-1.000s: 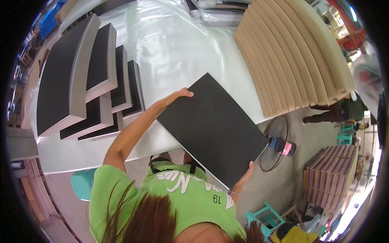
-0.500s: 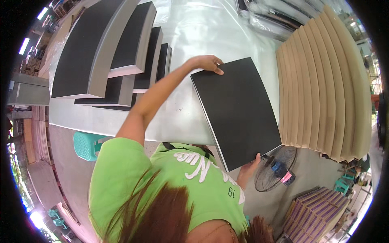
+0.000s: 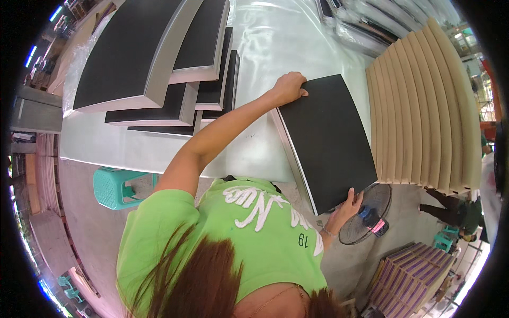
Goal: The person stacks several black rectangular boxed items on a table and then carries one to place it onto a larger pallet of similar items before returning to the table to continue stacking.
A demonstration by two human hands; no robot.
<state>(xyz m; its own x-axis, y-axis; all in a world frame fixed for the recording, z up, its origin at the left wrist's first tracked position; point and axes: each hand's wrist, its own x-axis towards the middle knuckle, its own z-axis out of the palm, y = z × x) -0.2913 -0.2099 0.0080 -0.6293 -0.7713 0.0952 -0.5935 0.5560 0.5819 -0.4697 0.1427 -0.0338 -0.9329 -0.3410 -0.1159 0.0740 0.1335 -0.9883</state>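
Note:
My left hand (image 3: 290, 88) is closed on the far left corner of a flat rectangular panel (image 3: 330, 143) with a black face and pale sides. At the panel's near right corner, my right hand (image 3: 347, 208) grips the edge, its thumb on the black face and the other fingers partly hidden below. The panel is tilted, its left side wall showing, and its near end reaches past the table edge. Left of my left arm, several similar panels lie in staggered stacks (image 3: 132, 47) on the table (image 3: 254, 153), which has a shiny pale covering.
A row of upright brown cardboard sheets (image 3: 419, 111) stands right of the panel. Plastic-wrapped items (image 3: 366, 21) lie at the far right. Below are a fan (image 3: 366, 214), a teal stool (image 3: 114, 188) and a striped stack (image 3: 411, 281). Another person (image 3: 461, 212) is at the right.
The panel has tilted and shifted slightly right, showing more of its left side. Both hands stay on it, and more of my right hand shows. Another person has come into view at the right.

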